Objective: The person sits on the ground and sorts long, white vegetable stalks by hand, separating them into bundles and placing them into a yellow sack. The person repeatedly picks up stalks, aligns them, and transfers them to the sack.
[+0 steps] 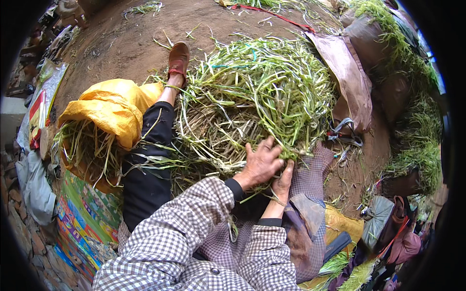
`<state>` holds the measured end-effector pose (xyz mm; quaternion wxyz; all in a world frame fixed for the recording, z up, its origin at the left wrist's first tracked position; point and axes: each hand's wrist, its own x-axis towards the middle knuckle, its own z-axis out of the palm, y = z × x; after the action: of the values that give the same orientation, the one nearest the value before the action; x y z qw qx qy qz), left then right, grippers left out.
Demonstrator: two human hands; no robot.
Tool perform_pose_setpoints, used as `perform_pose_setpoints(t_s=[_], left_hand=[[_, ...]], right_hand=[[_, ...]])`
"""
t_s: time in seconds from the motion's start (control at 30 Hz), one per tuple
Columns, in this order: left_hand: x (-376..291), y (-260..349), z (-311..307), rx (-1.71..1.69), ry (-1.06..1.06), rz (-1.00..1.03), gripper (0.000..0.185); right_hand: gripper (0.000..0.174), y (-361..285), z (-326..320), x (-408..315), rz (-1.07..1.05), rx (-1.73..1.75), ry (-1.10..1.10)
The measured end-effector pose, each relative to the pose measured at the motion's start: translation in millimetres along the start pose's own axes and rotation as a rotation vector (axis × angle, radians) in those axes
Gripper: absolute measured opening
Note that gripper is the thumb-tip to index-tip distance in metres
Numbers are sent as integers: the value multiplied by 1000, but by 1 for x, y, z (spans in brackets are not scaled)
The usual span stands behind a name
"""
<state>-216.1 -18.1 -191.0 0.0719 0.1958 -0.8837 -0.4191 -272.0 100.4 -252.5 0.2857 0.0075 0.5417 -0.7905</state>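
Note:
A large heap of green and dry plant stalks (262, 94) lies on the ground before me, between my legs. My left hand (261, 165) rests at the near edge of the heap with its fingers spread and bent over the stalks. Close beside it on the right, my right hand (283, 182) touches a green tuft at the heap's edge; whether its fingers grip stalks cannot be told. A thin blue-green strand (229, 66) crosses the top of the heap. Left of my leg, an orange woven sack (109, 105) lies with dry stalks sticking out of its mouth.
A brown cloth (346, 76) and a gray strap (344, 125) lie right of the heap. More greenery (415, 134) covers dark bundles at the far right. A red strap (273, 14) lies beyond the heap. A colorful printed sheet (82, 225) and bags are at the left.

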Motion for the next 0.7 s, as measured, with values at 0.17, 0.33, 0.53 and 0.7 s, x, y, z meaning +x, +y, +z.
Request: perform_pose_setpoints(t_s=[0.17, 0.33, 0.53, 0.7], left_hand=[[22, -50, -29, -580, 344, -292, 49], [38, -69, -40, -778, 48, -415, 60], [-22, 13, -99, -1312, 70, -417, 31], [-71, 98, -127, -1072, 204, 213, 35]], right_hand=[[41, -28, 42, 21, -176, -385, -56], [27, -30, 106, -3, -282, -704, 120], [33, -58, 132, -101, -281, -476, 11], [37, -108, 119, -153, -471, -192, 72]])
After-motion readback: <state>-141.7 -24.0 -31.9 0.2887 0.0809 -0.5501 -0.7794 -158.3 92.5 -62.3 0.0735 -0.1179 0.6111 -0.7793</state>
